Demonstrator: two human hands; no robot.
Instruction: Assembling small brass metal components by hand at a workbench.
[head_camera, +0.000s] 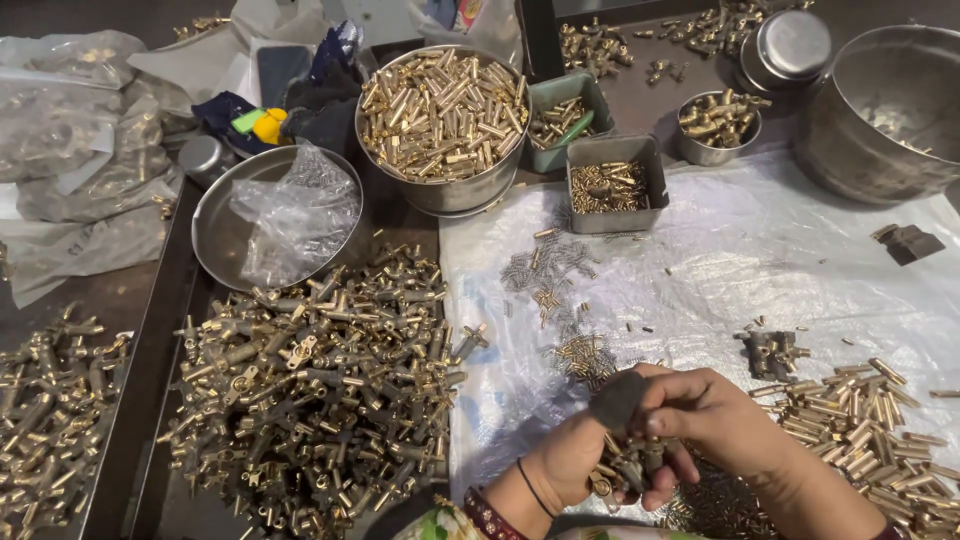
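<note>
- I see my left hand (570, 462) and right hand (715, 415) meeting low at the near edge of the surface (640, 110), over the white plastic sheet (760, 250).
- My left fingers are curled tight around a small cluster of brass fittings (625, 470); my right fingers are pinched together on a dark tool head (617, 398) pressed onto the top of that cluster.
- Just right of my right hand lies a heap of short brass tubes (860, 420), touching the sheet.
- To the left, off the sheet, a big pile of brass valve bodies (320, 380) fills the near left part of the surface, well apart from both hands.
- Toward the far edge stands a round steel bowl of brass tubes (442, 115), with 2 small rectangular trays (612, 185) of tiny parts just to its right.
- A flat steel plate (215, 235) holding a crumpled clear bag (295, 215) sits left of the bowl.
- A large steel pot (880, 115) occupies the far right corner.
- Small springs (545, 265) lie scattered on the sheet between the trays and my hands.
</note>
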